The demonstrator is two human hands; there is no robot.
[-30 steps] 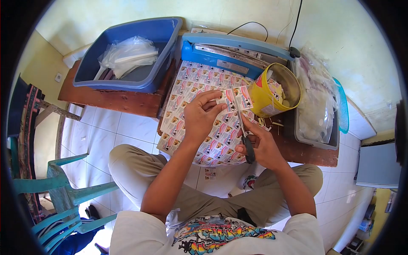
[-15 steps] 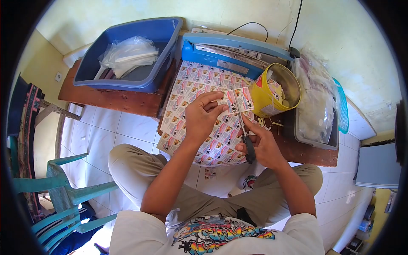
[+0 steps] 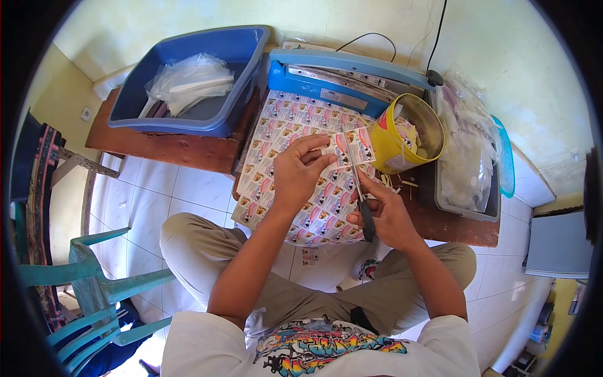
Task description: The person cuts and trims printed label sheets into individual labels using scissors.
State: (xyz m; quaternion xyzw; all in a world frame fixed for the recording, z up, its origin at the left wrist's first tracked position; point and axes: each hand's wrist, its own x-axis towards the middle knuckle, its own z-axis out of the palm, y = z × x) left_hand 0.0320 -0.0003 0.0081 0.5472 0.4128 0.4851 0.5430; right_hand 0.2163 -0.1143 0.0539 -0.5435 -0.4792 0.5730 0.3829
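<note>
Between thumb and fingers, my left hand [image 3: 300, 173] pinches a small printed label strip [image 3: 339, 148]. My right hand [image 3: 388, 213] grips scissors with black handles [image 3: 367, 220], their blades lying across the strip between two labels. Beneath both hands spreads a large printed label sheet [image 3: 282, 132], on the bed of a blue paper cutter [image 3: 333, 88]. A yellow tub [image 3: 392, 141] with cut labels inside stands just right of the strip.
At the left, a blue bin [image 3: 220, 122] holds clear plastic bags. Behind the tub, a grey tray [image 3: 468, 213] carries more plastic bags. Paper scraps lie on the wooden bench [image 3: 452, 226]. A green chair [image 3: 94, 276] is at the lower left.
The scissors' blades have shifted slightly up along the strip since the first frame, and the handles have changed angle a little. Both hands otherwise stay nearly in place.
</note>
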